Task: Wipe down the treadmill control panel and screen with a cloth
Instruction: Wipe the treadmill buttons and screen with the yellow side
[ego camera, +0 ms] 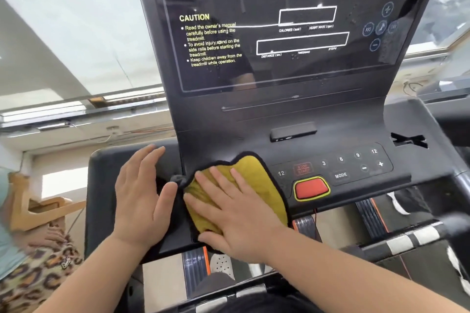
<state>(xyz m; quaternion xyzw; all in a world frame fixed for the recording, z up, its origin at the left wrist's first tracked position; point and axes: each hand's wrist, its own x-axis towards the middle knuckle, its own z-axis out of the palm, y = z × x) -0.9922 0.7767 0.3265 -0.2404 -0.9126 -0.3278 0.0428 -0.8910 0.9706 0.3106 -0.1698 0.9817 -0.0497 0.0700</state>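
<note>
One yellow cloth (244, 185) lies flat on the control panel (338, 173) at lower centre of the frame, its long axis running from lower left to upper right. The right hand (239, 213) presses it down, fingers spread flat, gripping nothing. The left hand (142, 193) rests open on the console's left side. The screen (287, 25) stands tilted above.

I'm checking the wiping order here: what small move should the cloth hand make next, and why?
Probably slide the right hand and yellow cloth rightward. The cloth covers only the panel's left part; the red button and number keys lie uncovered beside it. The left hand rests flat, bracing.
</note>
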